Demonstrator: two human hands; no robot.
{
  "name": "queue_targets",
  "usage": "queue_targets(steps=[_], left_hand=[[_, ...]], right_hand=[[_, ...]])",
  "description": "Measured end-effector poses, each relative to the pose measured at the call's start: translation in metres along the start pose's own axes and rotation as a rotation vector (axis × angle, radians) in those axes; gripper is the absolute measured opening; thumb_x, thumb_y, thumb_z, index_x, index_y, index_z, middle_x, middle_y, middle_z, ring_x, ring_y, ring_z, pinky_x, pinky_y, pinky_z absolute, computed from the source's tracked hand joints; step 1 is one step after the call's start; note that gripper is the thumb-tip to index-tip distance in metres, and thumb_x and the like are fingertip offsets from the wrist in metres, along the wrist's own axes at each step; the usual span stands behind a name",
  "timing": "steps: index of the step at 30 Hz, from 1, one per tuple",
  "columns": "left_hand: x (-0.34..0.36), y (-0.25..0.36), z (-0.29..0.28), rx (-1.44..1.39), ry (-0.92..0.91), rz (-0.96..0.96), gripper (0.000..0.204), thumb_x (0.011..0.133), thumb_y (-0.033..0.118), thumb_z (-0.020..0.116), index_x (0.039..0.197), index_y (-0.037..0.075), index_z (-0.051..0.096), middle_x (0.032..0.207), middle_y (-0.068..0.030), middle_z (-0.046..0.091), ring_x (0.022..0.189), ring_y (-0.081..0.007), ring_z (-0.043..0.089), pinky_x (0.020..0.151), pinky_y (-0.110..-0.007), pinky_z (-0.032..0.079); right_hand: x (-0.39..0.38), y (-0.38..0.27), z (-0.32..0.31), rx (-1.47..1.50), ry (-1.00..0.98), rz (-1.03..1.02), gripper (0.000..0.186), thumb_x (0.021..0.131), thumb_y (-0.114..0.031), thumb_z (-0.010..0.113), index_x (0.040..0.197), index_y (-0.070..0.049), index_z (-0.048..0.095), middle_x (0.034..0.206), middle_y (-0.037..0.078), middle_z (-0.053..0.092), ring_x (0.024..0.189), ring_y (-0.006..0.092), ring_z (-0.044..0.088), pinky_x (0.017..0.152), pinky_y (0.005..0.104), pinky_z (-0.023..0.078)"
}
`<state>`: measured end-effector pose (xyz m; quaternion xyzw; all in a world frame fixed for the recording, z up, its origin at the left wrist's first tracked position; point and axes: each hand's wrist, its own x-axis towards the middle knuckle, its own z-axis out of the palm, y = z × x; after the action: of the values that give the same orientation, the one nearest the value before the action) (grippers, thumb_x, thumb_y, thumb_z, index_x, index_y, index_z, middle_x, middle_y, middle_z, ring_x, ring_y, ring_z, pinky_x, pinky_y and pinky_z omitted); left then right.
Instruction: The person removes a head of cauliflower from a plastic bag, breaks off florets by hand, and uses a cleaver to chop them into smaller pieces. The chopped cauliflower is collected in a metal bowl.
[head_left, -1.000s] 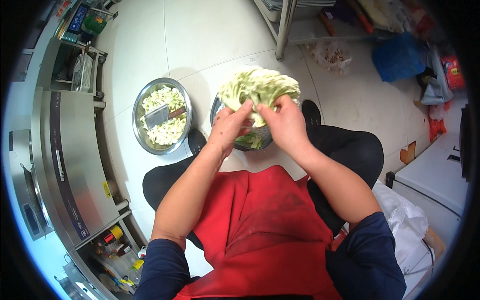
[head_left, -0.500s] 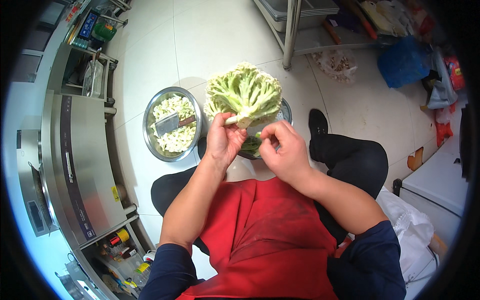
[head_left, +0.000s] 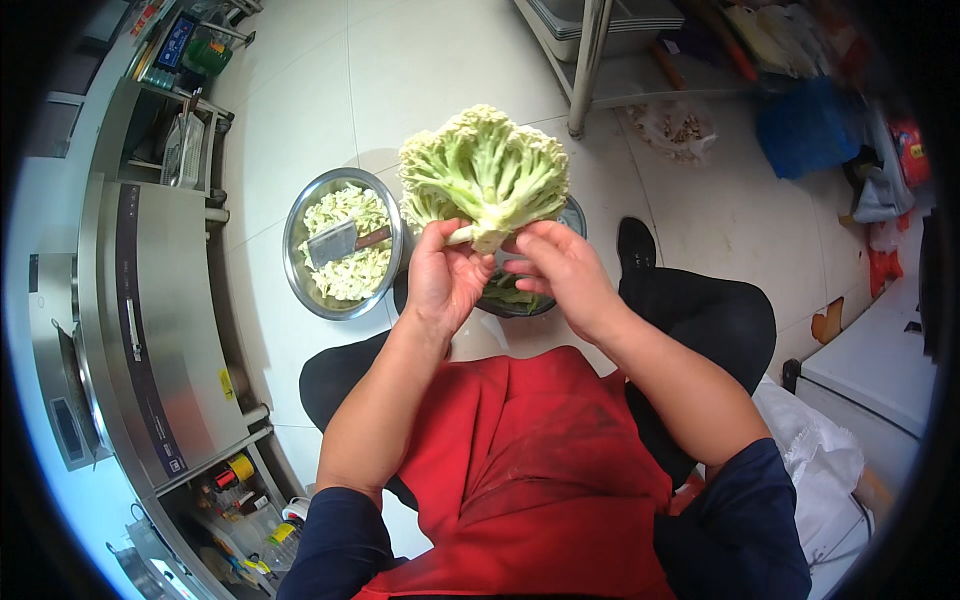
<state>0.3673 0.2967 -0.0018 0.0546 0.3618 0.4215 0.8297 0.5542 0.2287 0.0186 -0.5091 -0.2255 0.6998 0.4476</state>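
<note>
My left hand (head_left: 448, 268), beyond my red apron (head_left: 560, 460), grasps the cauliflower (head_left: 485, 175) by its stem, above the basin (head_left: 576, 216). My right hand (head_left: 563, 265) has half-curled fingers at the stem's right side; whether they grip, I cannot tell. This head looks largely whole, so I judge it not yet cut up. Leaves (head_left: 510, 291) lie in the basin. Farther left, the bowl (head_left: 293, 245) holds plenty of finished pieces (head_left: 345, 208), the cleaver (head_left: 335, 243) resting on them.

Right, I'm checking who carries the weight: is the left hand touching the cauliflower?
Touching. The head view shows the left hand against the base of the cauliflower, with a pale side stalk held in its grip.
</note>
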Motion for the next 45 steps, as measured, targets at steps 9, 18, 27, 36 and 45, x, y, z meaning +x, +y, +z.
queue_targets(steps=[9, 18, 27, 36, 45], left_hand=[[-0.014, -0.019, 0.003, 0.262, -0.012, -0.003, 0.030, 0.106, 0.019, 0.061, 0.125, -0.004, 0.063, 0.121, -0.0201, 0.071, 0.098, -0.0255, 0.072, 0.079, -0.033, 0.064], [-0.027, -0.017, 0.026, 0.573, 0.030, -0.174, 0.039, 0.111, 0.032, 0.058, 0.131, -0.002, 0.062, 0.113, -0.0137, 0.074, 0.094, -0.0210, 0.075, 0.079, -0.033, 0.063], [-0.108, 0.014, 0.034, 1.381, -0.316, 0.065, 0.040, 0.103, 0.040, 0.074, 0.118, 0.003, 0.074, 0.101, -0.0074, 0.076, 0.095, -0.0147, 0.072, 0.087, -0.032, 0.058], [-0.101, 0.171, -0.123, 0.658, 0.425, 0.072, 0.026, 0.103, 0.025, 0.073, 0.120, 0.005, 0.070, 0.104, -0.0070, 0.076, 0.089, -0.0145, 0.075, 0.075, -0.029, 0.060], [0.171, 0.124, -0.338, 0.611, 1.057, 0.110, 0.051, 0.094, 0.031, 0.079, 0.127, 0.000, 0.056, 0.108, -0.0170, 0.071, 0.085, -0.0259, 0.074, 0.074, -0.041, 0.062]], right_hand=[[0.005, -0.023, 0.007, 0.409, -0.152, 0.236, 0.073, 0.108, -0.070, 0.049, 0.156, -0.014, 0.048, 0.155, 0.012, 0.056, 0.138, 0.0282, 0.058, 0.110, 0.0541, 0.047], [0.011, 0.002, -0.009, 0.670, -0.182, -0.047, 0.069, 0.101, -0.042, 0.078, 0.150, -0.001, 0.051, 0.143, 0.011, 0.064, 0.133, 0.0260, 0.060, 0.111, 0.0454, 0.049], [0.002, -0.024, 0.007, 0.714, -0.060, 0.034, 0.057, 0.105, -0.044, 0.071, 0.148, -0.010, 0.056, 0.138, 0.007, 0.065, 0.126, 0.0244, 0.061, 0.113, 0.0435, 0.047], [-0.008, -0.030, 0.037, 0.802, -0.096, 0.117, 0.048, 0.112, -0.044, 0.058, 0.147, -0.011, 0.058, 0.137, 0.009, 0.067, 0.118, 0.0254, 0.065, 0.075, 0.0307, 0.052], [0.009, -0.030, 0.054, 0.658, -0.034, 0.179, 0.055, 0.115, -0.046, 0.052, 0.155, -0.008, 0.053, 0.144, 0.023, 0.064, 0.116, 0.0335, 0.063, 0.075, 0.0309, 0.051]])
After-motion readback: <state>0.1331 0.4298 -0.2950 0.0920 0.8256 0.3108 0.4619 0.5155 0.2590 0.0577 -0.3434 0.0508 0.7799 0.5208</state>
